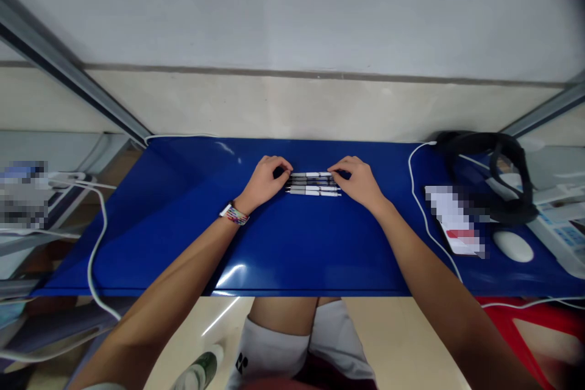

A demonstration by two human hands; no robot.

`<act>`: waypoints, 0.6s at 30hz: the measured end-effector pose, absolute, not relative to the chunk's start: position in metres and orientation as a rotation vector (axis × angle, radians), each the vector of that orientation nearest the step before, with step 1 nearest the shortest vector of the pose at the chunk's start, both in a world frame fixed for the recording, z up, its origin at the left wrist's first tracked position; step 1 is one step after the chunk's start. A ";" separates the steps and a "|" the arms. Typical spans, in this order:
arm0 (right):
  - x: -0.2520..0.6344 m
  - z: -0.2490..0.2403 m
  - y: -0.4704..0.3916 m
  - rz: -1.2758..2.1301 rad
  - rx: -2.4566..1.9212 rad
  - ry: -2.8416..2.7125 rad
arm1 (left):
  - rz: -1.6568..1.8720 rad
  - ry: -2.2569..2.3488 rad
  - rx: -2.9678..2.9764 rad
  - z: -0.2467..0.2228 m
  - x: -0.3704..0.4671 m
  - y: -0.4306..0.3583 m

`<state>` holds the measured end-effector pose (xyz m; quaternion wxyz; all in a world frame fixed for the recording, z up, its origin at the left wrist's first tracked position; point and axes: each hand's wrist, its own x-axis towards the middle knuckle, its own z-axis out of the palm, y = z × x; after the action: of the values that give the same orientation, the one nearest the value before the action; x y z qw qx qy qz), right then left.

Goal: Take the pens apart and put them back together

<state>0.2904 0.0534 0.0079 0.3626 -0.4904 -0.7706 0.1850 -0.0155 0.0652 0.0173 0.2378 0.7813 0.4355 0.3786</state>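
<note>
Several slim pens with white, grey and black parts lie side by side on the blue tabletop, their length running left to right. At their left ends is my left hand, thumb and forefinger closed on the tips of the upper pens. A watch with a colourful band is on the left wrist. My right hand pinches the right ends of the upper pens between thumb and fingers. The lowest pens extend below both pairs of fingertips.
On the right are a black headset, a phone, a white mouse and a white cable. Another white cable hangs at the left. A wall rises behind the table. A bottle stands below its front edge.
</note>
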 end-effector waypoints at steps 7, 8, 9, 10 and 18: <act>0.282 0.013 0.048 0.516 -1.230 -1.782 | 1.154 1.137 1.755 0.014 -0.011 0.062; 0.278 0.013 0.047 0.534 -1.228 -1.717 | 1.181 1.105 1.682 0.012 -0.009 0.062; 0.275 0.011 0.046 0.564 -1.227 -1.642 | 1.208 1.073 1.618 0.010 -0.007 0.062; 0.271 0.010 0.045 0.612 -1.222 -1.562 | 1.233 1.044 1.563 0.007 -0.005 0.062; 0.249 -0.010 0.042 0.917 -1.070 -1.245 | 1.310 0.927 1.292 0.000 0.012 0.059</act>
<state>0.2488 0.0421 -0.0105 0.5896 -0.4596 -0.5349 0.3937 0.0120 0.0586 0.0002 0.5147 0.5378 0.3856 0.5451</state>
